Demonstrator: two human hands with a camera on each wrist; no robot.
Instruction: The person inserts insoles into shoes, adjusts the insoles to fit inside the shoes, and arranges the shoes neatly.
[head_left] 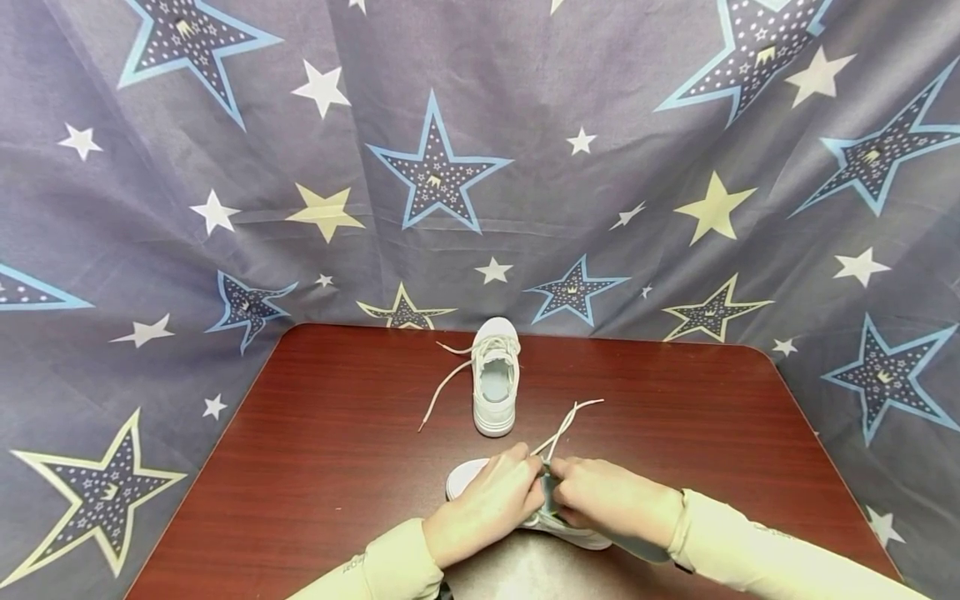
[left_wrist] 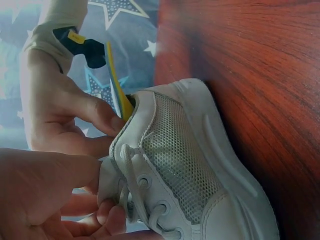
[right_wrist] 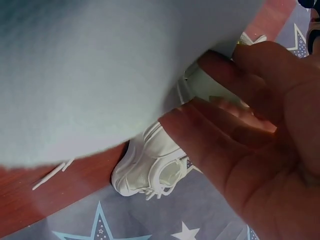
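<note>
A white lace-up shoe [head_left: 463,477] lies near the front of the table, its toe to the left. My left hand [head_left: 491,504] pinches its tongue [left_wrist: 107,180] between thumb and fingers, beside the lace eyelets. In my right hand [head_left: 618,504] is an insole [left_wrist: 116,85], pale on one face and yellow on the other. One end of the insole enters the shoe's opening; the other sticks out under my right wrist. Close to the right wrist camera, the insole [right_wrist: 100,85] fills much of the view in a blur. The loose shoelace [head_left: 564,425] trails beyond my hands.
A second white shoe [head_left: 495,417] stands farther back on the red-brown table [head_left: 337,433], toe toward the curtain, with untied laces [head_left: 442,392] spread to its left. A star-patterned grey curtain [head_left: 540,192] hangs behind the table and along both sides.
</note>
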